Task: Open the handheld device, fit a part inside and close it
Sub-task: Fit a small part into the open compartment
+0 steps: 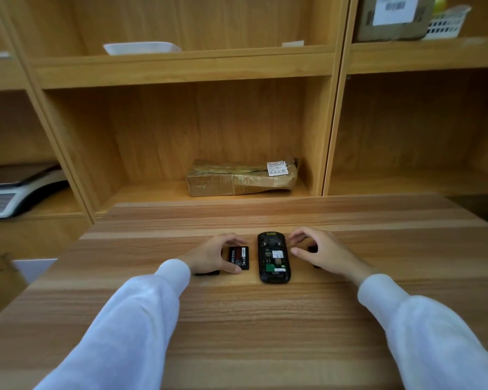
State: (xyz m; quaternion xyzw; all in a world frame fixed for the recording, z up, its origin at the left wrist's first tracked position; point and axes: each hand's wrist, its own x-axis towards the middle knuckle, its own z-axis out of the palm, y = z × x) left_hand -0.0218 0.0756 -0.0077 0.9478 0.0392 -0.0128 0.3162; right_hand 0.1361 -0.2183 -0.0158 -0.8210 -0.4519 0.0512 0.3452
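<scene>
Pinching battery point(239, 258) w/ left hand point(212, 256); right hand point(320, 252) spread beside open device point(273, 258)

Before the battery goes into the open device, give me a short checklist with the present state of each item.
1. Handheld device lies back up, compartment exposed: ok.
2. Compartment free of loose objects: ok, as far as visible.
3. Left hand has fingers around the battery: ok.
4. Battery lifted off the table: cannot tell.
5. Right hand open beside the device, not steadying it: not ok.
6. Back cover location: cannot tell, dark parts mostly hidden under both hands.
</scene>
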